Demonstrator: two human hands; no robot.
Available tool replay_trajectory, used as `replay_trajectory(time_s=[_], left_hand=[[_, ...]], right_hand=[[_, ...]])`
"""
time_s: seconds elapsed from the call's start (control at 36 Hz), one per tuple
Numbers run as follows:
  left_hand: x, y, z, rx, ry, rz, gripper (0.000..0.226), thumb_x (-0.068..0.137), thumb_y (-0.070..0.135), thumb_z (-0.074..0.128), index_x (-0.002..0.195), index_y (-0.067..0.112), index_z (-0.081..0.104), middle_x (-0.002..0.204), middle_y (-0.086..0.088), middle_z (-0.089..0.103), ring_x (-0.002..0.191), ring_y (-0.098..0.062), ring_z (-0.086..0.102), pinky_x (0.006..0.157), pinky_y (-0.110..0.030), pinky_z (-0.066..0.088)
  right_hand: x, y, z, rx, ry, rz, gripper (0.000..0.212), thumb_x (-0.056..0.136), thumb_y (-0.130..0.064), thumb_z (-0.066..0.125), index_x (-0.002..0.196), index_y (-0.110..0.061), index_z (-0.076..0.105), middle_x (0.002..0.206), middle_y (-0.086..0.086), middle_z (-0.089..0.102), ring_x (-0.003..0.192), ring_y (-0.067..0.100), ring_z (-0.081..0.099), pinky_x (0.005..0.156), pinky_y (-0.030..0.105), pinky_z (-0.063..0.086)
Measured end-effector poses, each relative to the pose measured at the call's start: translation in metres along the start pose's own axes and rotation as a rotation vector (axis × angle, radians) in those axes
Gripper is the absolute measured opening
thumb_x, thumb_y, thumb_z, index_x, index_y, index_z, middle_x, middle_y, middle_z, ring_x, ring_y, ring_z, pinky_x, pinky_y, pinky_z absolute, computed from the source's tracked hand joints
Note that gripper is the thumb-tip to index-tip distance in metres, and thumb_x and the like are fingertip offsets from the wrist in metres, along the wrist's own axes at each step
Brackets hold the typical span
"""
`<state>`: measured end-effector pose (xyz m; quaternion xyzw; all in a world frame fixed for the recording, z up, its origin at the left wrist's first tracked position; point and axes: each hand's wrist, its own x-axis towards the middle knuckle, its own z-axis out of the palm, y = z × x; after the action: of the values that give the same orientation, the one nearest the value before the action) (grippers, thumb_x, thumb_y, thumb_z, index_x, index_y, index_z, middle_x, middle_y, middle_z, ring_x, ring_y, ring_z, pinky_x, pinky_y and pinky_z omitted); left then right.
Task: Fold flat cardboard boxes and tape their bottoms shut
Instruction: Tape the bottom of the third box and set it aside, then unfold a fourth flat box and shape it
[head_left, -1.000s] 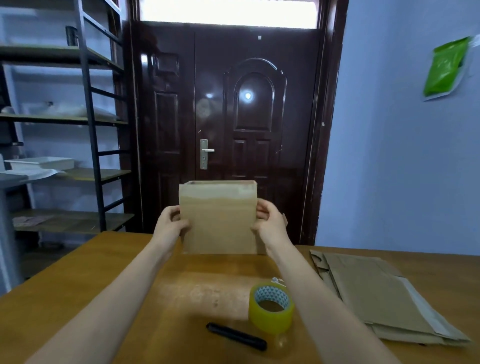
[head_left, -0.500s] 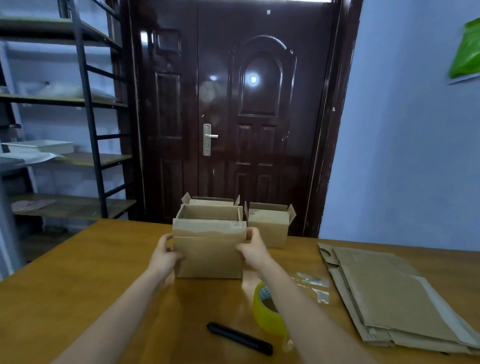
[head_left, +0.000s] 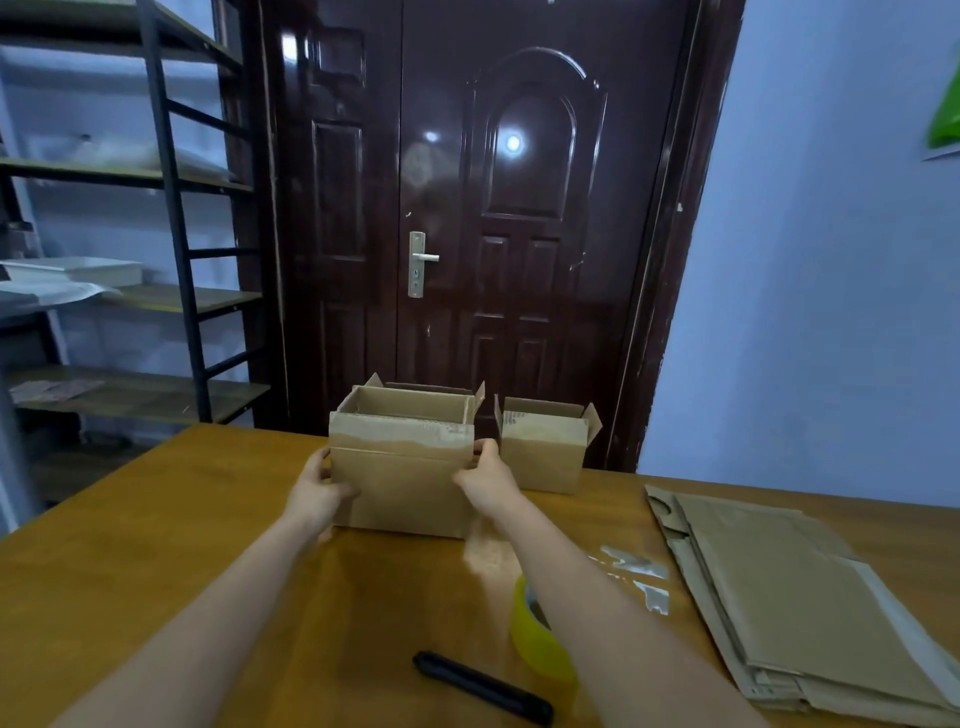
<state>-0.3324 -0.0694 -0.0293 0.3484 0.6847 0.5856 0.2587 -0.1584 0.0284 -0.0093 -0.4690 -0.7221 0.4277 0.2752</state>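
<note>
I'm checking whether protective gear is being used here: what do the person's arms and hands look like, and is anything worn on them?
Both forearms are bare, with no sleeves in view. The left hand and right hand wear no gloves; no watch, rings or bands show.

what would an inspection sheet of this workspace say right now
surface: wooden table, glossy, reflections near the middle
job's things: open box standing upright on the table; second box to its right, a third box behind; flat cardboard stack at right; yellow tape roll partly behind the right forearm
clutter: black pen-like tool; clear tape scraps
grippers: left hand and right hand hold the open box by its sides
cables: nothing seen
surroundings: dark door, metal shelving, blue wall
</note>
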Motion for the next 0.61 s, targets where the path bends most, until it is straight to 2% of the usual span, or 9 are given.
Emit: replay_trajectory(time_s=[0.08, 0.17, 0.19, 0.25, 0.31, 0.39, 0.5, 0.61], left_hand=[[0.001, -0.005, -0.006, -0.016, -0.017, -0.027, 0.073, 0.089, -0.004, 0.057, 0.150, 0.016, 0.023, 0.145, -0.017, 0.038, 0.131, -0.036, 0.039, 0.101, -0.044, 0.037], [0.000, -0.012, -0.011, 0.030, -0.011, -0.063, 0.073, 0.089, 0.002, 0.059, 0.150, 0.013, 0.019, 0.145, -0.020, 0.039, 0.129, -0.037, 0.042, 0.100, -0.045, 0.038], [-0.001, -0.014, -0.013, 0.082, -0.003, -0.075, 0.072, 0.089, 0.004, 0.060, 0.149, 0.010, 0.021, 0.144, -0.021, 0.041, 0.123, -0.036, 0.047, 0.096, -0.042, 0.040], [-0.006, -0.019, -0.015, 0.238, 0.010, -0.085, 0.063, 0.090, 0.010, 0.062, 0.144, 0.005, 0.029, 0.136, -0.021, 0.048, 0.098, -0.028, 0.054, 0.080, -0.035, 0.042], [-0.012, -0.025, -0.018, 0.412, -0.002, -0.074, 0.049, 0.090, 0.013, 0.061, 0.134, 0.002, 0.042, 0.125, -0.019, 0.056, 0.083, -0.021, 0.052, 0.072, -0.033, 0.044], [-0.021, -0.031, -0.019, 0.608, -0.076, -0.024, 0.037, 0.090, 0.016, 0.059, 0.125, 0.004, 0.055, 0.108, -0.013, 0.062, 0.085, -0.023, 0.056, 0.074, -0.033, 0.048], [-0.038, -0.016, 0.000, 0.803, -0.174, 0.125, 0.040, 0.090, 0.024, 0.058, 0.128, 0.012, 0.054, 0.124, -0.007, 0.059, 0.105, -0.020, 0.057, 0.085, -0.028, 0.049], [-0.054, 0.018, 0.038, 1.033, -0.264, 0.347, 0.036, 0.091, 0.031, 0.053, 0.126, 0.018, 0.053, 0.124, -0.002, 0.058, 0.108, -0.018, 0.056, 0.087, -0.032, 0.050]], right_hand=[[-0.004, 0.002, -0.002, -0.039, -0.041, -0.003, 0.054, 0.095, -0.011, 0.049, 0.142, -0.014, 0.023, 0.129, 0.010, 0.051, 0.108, 0.023, 0.052, 0.085, 0.030, 0.046], [-0.012, 0.005, -0.010, -0.121, -0.060, -0.018, 0.060, 0.095, -0.013, 0.049, 0.146, -0.012, 0.018, 0.134, 0.012, 0.047, 0.116, 0.026, 0.051, 0.090, 0.032, 0.046], [-0.015, 0.006, -0.014, -0.153, -0.054, -0.028, 0.061, 0.094, -0.013, 0.049, 0.147, -0.011, 0.018, 0.136, 0.012, 0.046, 0.116, 0.027, 0.051, 0.090, 0.032, 0.046], [-0.020, 0.009, -0.022, -0.245, -0.018, -0.067, 0.060, 0.094, -0.012, 0.049, 0.147, -0.009, 0.022, 0.140, 0.013, 0.043, 0.120, 0.028, 0.049, 0.092, 0.032, 0.044], [-0.026, 0.012, -0.033, -0.373, 0.020, -0.112, 0.057, 0.093, -0.011, 0.048, 0.146, -0.009, 0.026, 0.144, 0.012, 0.039, 0.128, 0.028, 0.043, 0.101, 0.033, 0.041], [-0.036, 0.018, -0.054, -0.579, 0.050, -0.134, 0.053, 0.094, -0.011, 0.045, 0.144, -0.009, 0.030, 0.144, 0.010, 0.037, 0.128, 0.029, 0.042, 0.102, 0.038, 0.041], [-0.052, 0.031, -0.085, -0.812, 0.095, -0.125, 0.047, 0.092, -0.010, 0.044, 0.138, -0.010, 0.037, 0.136, 0.010, 0.043, 0.120, 0.031, 0.048, 0.095, 0.043, 0.045], [-0.072, 0.047, -0.117, -0.946, 0.153, -0.099, 0.033, 0.093, -0.013, 0.043, 0.125, -0.010, 0.047, 0.124, 0.010, 0.052, 0.111, 0.030, 0.053, 0.083, 0.039, 0.044]])
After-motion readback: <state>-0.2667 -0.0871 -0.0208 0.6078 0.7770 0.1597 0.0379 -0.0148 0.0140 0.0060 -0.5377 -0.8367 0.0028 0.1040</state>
